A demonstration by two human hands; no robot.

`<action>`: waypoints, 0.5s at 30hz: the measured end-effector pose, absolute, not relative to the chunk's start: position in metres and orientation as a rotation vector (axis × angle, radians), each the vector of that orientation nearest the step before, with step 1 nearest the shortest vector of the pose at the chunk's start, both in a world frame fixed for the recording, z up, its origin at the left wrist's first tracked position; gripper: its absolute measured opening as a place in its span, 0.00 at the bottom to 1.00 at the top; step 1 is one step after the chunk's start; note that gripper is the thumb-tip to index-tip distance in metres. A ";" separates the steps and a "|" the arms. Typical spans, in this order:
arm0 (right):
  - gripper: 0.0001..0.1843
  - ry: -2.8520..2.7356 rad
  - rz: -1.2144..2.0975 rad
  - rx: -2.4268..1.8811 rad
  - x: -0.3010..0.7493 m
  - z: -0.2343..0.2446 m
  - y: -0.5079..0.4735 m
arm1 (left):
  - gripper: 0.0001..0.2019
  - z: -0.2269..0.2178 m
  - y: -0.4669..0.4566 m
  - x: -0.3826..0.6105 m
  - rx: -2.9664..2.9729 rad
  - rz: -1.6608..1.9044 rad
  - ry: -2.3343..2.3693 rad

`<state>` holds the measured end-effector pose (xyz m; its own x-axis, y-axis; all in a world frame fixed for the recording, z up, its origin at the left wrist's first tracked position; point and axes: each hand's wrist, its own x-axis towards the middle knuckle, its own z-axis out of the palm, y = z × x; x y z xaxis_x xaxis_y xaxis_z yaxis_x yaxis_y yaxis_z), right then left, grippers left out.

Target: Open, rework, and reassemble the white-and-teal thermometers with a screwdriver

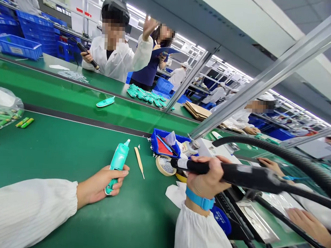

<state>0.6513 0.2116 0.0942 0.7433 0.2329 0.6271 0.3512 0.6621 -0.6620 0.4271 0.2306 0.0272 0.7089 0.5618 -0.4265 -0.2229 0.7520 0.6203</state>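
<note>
My left hand (105, 183) is wrapped round a teal and white handheld device (119, 156), its narrow white tip pointing up and away from me. In my right hand (207, 176) is a black electric screwdriver (234, 174), held level with its nose toward the left. That nose is over or beside a round cream-coloured ring (159, 168) filled with small screws (166, 164); whether it touches them I cannot tell. Between my hands lies a thin wooden stick tool (139, 162) on the green table (80, 157). A blue band circles my right wrist.
A blue parts bin (155, 143) stands behind the screws. Batteries (26, 122) and a plastic bag (5, 107) lie at left. One teal device (106, 101) sits on the green conveyor (74, 95). Metal posts and a thick black hose (262, 143) cross the right side, near a co-worker's hands (308, 223).
</note>
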 end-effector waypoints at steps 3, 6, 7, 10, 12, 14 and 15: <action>0.09 -0.768 -0.090 -0.849 0.647 0.100 0.207 | 0.07 0.026 0.230 0.427 0.561 0.485 0.623; 0.07 -0.769 -0.016 -0.893 0.641 0.101 0.204 | 0.07 0.025 0.229 0.428 0.568 0.515 0.611; 0.06 -0.751 0.019 -0.889 0.638 0.102 0.201 | 0.08 0.025 0.229 0.429 0.575 0.522 0.617; 0.07 -0.670 0.180 -0.826 0.620 0.109 0.189 | 0.10 0.026 0.229 0.429 0.567 0.537 0.672; 0.08 -0.658 0.288 -0.789 0.605 0.115 0.178 | 0.12 0.027 0.230 0.429 0.534 0.552 0.687; 0.09 -0.700 0.337 -0.777 0.590 0.119 0.168 | 0.13 0.027 0.231 0.428 0.500 0.563 0.666; 0.09 -0.718 0.350 -0.779 0.584 0.119 0.164 | 0.13 0.027 0.231 0.428 0.489 0.565 0.649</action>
<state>0.5838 0.1644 0.1194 0.7126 0.5336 0.4555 -0.0299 0.6717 -0.7402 0.4281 0.2310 0.0273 0.6593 0.6230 -0.4211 -0.3309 0.7432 0.5815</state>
